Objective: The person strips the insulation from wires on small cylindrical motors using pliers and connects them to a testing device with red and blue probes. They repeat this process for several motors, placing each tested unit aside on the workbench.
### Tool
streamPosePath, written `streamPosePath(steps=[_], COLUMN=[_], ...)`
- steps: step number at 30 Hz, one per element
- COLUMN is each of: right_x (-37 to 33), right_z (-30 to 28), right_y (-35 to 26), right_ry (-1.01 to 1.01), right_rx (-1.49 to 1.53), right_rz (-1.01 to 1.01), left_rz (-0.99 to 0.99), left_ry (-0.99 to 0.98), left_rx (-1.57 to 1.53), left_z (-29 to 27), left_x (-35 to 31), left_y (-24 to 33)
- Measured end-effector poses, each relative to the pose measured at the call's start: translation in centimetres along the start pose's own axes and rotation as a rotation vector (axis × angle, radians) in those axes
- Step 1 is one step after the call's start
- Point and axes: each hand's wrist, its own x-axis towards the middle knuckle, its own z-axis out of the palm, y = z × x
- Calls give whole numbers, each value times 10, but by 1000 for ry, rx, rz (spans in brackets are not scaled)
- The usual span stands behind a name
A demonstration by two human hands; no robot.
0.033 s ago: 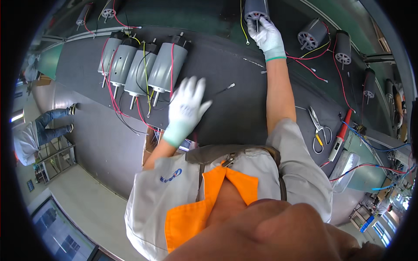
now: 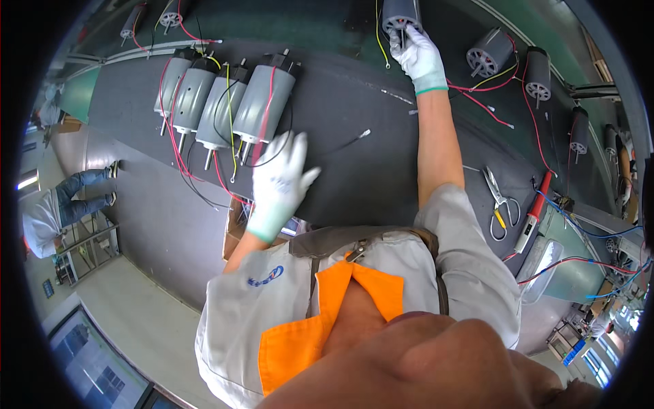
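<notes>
My right hand (image 2: 419, 58), in a white glove, reaches to the far side and closes on the shaft end of a dark grey electric motor (image 2: 400, 9). Part of that motor is cut off by the top of the view. My left hand (image 2: 281, 176), also gloved, has its fingers stretched out and apart at the shaft end of the nearest grey motor (image 2: 264, 102). A black wire (image 2: 327, 148) passes by its fingers. Several such motors lie side by side on the dark bench, among them one motor (image 2: 219, 112) with red, black and yellow-green leads.
At the right lie scissors (image 2: 501, 204) and a red-handled soldering iron (image 2: 533, 213). More motors with red leads, such as a dark motor (image 2: 490, 53), sit along the green conveyor behind. A person (image 2: 58, 211) is at the far left, beyond the dark bench (image 2: 368, 184).
My left hand has shifted slightly left and down toward the shaft of the nearest motor, and the black wire there now forms a visible loop. My right hand stays on its motor.
</notes>
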Motion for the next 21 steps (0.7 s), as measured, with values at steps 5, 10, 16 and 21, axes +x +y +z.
streamPosePath(steps=[5, 10, 16, 21], right_x=[-31, -149, -335, -377], right_z=[35, 71, 73, 81], right_y=[-15, -30, 8, -4], right_ry=[155, -283, -361, -452], right_rx=[-895, -1884, -2191, -1924], right_rz=[-151, -818, -478, -567], left_rz=[-623, -26, -64, -35], left_ry=[-389, 301, 487, 352], left_rx=[249, -343, -761, -1026], left_z=[-42, -25, 55, 51], left_x=[-57, 3, 73, 26], left_y=[-17, 53, 66, 73])
